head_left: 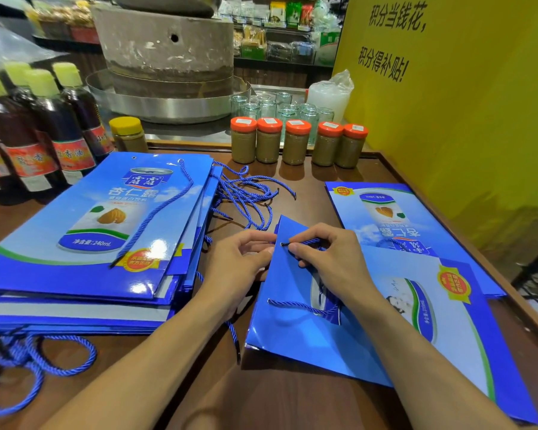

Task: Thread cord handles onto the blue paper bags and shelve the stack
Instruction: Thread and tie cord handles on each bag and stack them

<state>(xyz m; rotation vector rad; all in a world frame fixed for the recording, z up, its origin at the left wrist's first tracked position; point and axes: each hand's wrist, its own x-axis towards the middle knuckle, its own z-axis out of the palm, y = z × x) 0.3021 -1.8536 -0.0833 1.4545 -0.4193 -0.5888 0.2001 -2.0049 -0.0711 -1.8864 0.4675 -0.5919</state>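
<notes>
Bag (308, 330) is laid on table (277, 398), right of stack (90, 228). Cord (305, 242) end is pinched at bag's hole by right hand (326, 256). Bag edge is gripped by curled left hand (236, 262).

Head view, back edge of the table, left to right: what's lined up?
Dark bottles with green caps → yellow-lidded jar → row of five orange-lidded jars → yellow sign panel.

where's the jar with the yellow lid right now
In the head view, the yellow-lidded jar stands at the back, left of centre, behind the stack of blue bags and right of the dark bottles.
</notes>
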